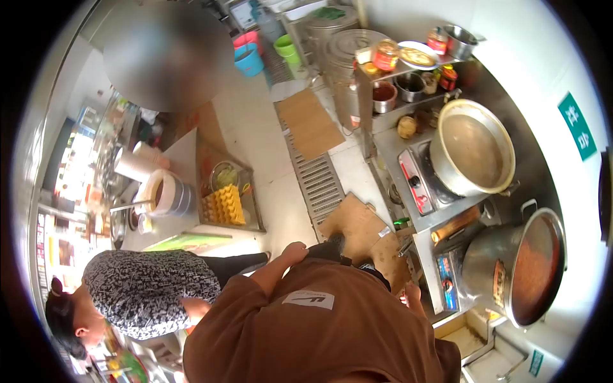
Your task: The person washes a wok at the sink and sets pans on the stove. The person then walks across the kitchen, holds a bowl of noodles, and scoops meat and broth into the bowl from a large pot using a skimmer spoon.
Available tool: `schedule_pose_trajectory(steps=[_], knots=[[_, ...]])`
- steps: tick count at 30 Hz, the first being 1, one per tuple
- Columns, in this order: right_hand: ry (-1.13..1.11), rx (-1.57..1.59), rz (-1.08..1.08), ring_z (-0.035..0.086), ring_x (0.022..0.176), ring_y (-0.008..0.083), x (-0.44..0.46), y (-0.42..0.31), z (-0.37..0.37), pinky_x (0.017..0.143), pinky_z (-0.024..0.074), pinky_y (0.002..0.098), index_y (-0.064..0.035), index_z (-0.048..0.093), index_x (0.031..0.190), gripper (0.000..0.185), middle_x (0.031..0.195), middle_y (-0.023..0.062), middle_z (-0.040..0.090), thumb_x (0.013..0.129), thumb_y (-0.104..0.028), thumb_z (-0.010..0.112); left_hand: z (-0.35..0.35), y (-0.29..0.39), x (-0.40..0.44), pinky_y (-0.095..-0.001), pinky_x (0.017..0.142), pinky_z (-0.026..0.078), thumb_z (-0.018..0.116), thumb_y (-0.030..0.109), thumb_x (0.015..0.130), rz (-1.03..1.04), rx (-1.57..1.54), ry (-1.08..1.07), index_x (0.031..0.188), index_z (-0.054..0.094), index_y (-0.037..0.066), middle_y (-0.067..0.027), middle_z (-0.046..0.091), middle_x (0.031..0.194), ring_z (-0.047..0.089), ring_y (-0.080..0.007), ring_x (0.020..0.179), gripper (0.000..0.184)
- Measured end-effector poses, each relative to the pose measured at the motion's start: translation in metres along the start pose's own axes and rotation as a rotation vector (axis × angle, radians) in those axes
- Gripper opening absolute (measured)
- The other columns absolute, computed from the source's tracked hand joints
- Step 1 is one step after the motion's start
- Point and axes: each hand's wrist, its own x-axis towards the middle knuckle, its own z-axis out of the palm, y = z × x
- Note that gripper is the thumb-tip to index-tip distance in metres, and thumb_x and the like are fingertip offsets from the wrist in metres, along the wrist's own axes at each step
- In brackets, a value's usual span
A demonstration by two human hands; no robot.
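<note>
Beside the dark trousers, at the left edge of the brown shirt [306, 325], is my left hand [295, 252]; its fingers are too small to make out clearly. My right hand [413, 293] hangs low on the right, near the counter front, its fingers closed around something small, red and white, that I cannot make out. Right of it stands a stove with a blue panel [447, 283]. A large steel pot [488, 268] with reddish-brown contents is on that side. A wide pot [444, 150] of cloudy liquid sits on the stove with a red panel [415, 182].
At the left, a person in a patterned top [150, 287] stands near a counter with a white bucket [175, 195]. Yellow egg trays [223, 205] lie on a low shelf. Cardboard [310, 122] covers part of the floor by a drain grate [317, 185]. Jars stand on a rack [365, 105].
</note>
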Motion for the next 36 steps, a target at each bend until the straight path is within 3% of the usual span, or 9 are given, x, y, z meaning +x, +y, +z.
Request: schedule_pose_trajectory(steps=[9,14,16,20,23,27,30,33,36], knots=[[0.055,-0.050,-0.097,0.059,0.051,0.0220,-0.008,-0.032,-0.002,0.044,0.0488,0.0349,-0.0034,0.058,0.093,0.023,0.069,0.0085,0.058,0.080,-0.022,0.061,-0.012,-0.030,0.019,-0.0455,0.079,0.048,0.052,0.029,0.077,-0.125,-0.081,-0.046,0.081,0.068,0.000,-0.0235,0.065,0.085,0.062,-0.0385,0.084,0.034],[0.216,-0.087,-0.155,0.058,0.051,0.0214,-0.021,-0.065,0.022,0.042,0.0480,0.0360,-0.0015,0.054,0.098,0.024,0.073,0.0100,0.058,0.082,-0.018,0.060,-0.041,-0.055,0.051,-0.0447,0.077,0.048,0.053,0.029,0.075,-0.237,-0.212,-0.132,0.086,0.069,0.002,-0.0226,0.065,0.085,0.063,-0.0370,0.080,0.034],[0.229,-0.109,-0.155,0.057,0.051,0.0211,-0.030,-0.087,0.039,0.042,0.0478,0.0355,-0.0016,0.054,0.099,0.024,0.074,0.0099,0.058,0.082,-0.018,0.060,-0.060,-0.071,0.067,-0.0448,0.077,0.048,0.053,0.029,0.076,-0.107,-0.191,-0.035,0.085,0.068,0.001,-0.0224,0.065,0.085,0.062,-0.0369,0.080,0.033],[0.179,-0.104,-0.166,0.057,0.050,0.0200,-0.029,-0.140,0.087,0.042,0.0474,0.0335,-0.0022,0.054,0.100,0.023,0.077,0.0097,0.059,0.083,-0.018,0.058,-0.089,-0.136,0.112,-0.0460,0.077,0.048,0.052,0.030,0.077,-0.138,-0.322,-0.013,0.081,0.067,0.001,-0.0230,0.064,0.085,0.061,-0.0379,0.082,0.033],[0.116,-0.092,-0.215,0.056,0.049,0.0191,-0.023,-0.196,0.131,0.042,0.0470,0.0320,-0.0026,0.055,0.102,0.023,0.079,0.0095,0.060,0.084,-0.018,0.056,-0.110,-0.199,0.136,-0.0471,0.076,0.047,0.051,0.030,0.079,-0.058,-0.237,0.142,0.078,0.066,0.001,-0.0232,0.063,0.083,0.060,-0.0389,0.084,0.033],[0.030,-0.122,-0.308,0.056,0.049,0.0177,-0.010,-0.276,0.182,0.043,0.0467,0.0301,-0.0034,0.055,0.103,0.023,0.082,0.0090,0.060,0.085,-0.017,0.054,-0.154,-0.274,0.128,-0.0464,0.077,0.047,0.049,0.028,0.081,-0.335,-0.343,0.189,0.078,0.066,0.002,-0.0214,0.064,0.084,0.061,-0.0380,0.085,0.031],[-0.102,-0.205,-0.369,0.056,0.051,0.0147,-0.006,-0.354,0.217,0.043,0.0469,0.0279,-0.0057,0.055,0.104,0.023,0.084,0.0066,0.060,0.085,-0.018,0.055,-0.142,-0.342,0.123,-0.0456,0.076,0.048,0.051,0.028,0.080,-0.533,-0.388,0.381,0.079,0.066,0.002,-0.0209,0.065,0.083,0.062,-0.0368,0.085,0.030],[-0.271,-0.164,-0.432,0.054,0.052,0.0135,0.018,-0.410,0.236,0.044,0.0460,0.0269,-0.0060,0.054,0.095,0.017,0.074,0.0034,0.054,0.084,-0.018,0.054,-0.157,-0.360,0.107,-0.0451,0.075,0.049,0.049,0.030,0.082,-0.802,-0.409,0.191,0.079,0.067,0.003,-0.0196,0.066,0.084,0.062,-0.0371,0.085,0.032],[-0.371,-0.349,-0.487,0.049,0.050,0.0132,0.018,-0.460,0.264,0.045,0.0441,0.0279,-0.0066,0.053,0.084,0.010,0.065,0.0018,0.049,0.082,-0.016,0.054,-0.163,-0.353,0.089,-0.0448,0.076,0.050,0.045,0.032,0.085,-0.726,-0.307,0.126,0.081,0.067,0.002,-0.0193,0.066,0.089,0.062,-0.0369,0.085,0.038]])
